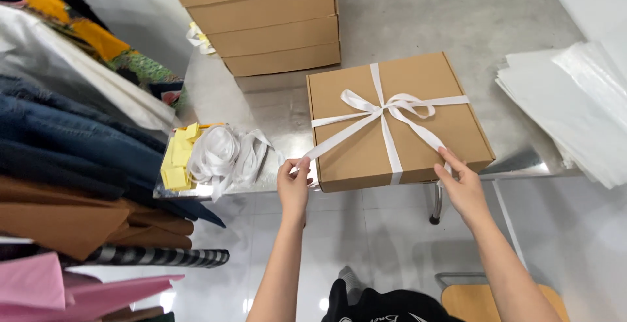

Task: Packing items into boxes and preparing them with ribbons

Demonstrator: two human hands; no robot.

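Folded clothes (72, 159) are lying stacked at 9 o'clock, and a heap of white ribbon (225, 155) is sitting beside yellow paper pieces (177, 155) on the steel table (274, 110). The left hand (293, 183) is pinching 1 tail of the white ribbon bow (385, 110) at the box's near left corner. The flat cardboard box (398, 123) is resting at the table's near edge, centre frame. The right hand (462, 185) is pinching the other tail at the near right corner. 4 cartons (261, 18) are standing stacked at 11 o'clock; white sheets (575, 106) are lying at 3 o'clock.
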